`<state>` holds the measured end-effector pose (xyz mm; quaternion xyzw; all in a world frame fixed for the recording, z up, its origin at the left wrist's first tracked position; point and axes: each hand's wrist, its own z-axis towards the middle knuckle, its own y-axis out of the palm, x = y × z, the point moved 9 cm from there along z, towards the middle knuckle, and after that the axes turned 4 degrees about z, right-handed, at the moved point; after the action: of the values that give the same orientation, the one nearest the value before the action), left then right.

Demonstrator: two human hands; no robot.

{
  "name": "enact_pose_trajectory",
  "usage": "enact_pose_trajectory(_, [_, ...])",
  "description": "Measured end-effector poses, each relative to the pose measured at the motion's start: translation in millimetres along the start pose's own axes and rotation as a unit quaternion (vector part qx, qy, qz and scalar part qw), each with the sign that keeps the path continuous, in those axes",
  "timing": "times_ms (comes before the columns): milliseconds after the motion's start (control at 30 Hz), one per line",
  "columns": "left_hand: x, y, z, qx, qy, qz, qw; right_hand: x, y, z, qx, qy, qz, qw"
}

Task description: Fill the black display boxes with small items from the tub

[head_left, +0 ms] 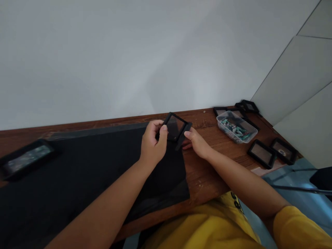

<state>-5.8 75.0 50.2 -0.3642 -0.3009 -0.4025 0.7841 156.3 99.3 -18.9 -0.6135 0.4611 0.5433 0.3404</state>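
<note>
A black frame with a clear window (175,127) is held up over the right part of a black mat (103,166). My left hand (155,140) grips its left side, with the thumb on the front edge. At its right side, my right hand (194,141) pinches a flat black strip (184,135) lying along the frame's edge. Whether the strip is joined to the frame I cannot tell. The fingertips behind the frame are partly hidden.
A clear plastic tub (236,127) of small green pieces stands on the wooden table (204,173) at the right. Several black frames lie around it, including one nearby (261,154). Another black case (27,157) lies at the far left. A pale wall (103,58) rises behind.
</note>
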Motion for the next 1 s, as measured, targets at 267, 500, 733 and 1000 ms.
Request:
enact_pose_trajectory(267, [-24,8.8,3,0.004,-0.116,-0.114,0.987,-33,15,-15,-0.068,-0.197,-0.048,0.977])
enact_pose_trajectory(500, [-20,37.5,-6,-0.132,-0.140,-0.121,0.974,-44,24,-27,-0.128,-0.270,-0.083,0.951])
enact_pose_trajectory(733, [-20,21.3,4,-0.090,-0.118,-0.077,0.986,-30,22,-26,-0.122,-0.156,-0.026,0.980])
enact_pose_trajectory(1000, [-21,9.7,3,-0.045,-0.101,-0.040,0.993,-28,18,-19,-0.095,-0.090,0.040,0.991])
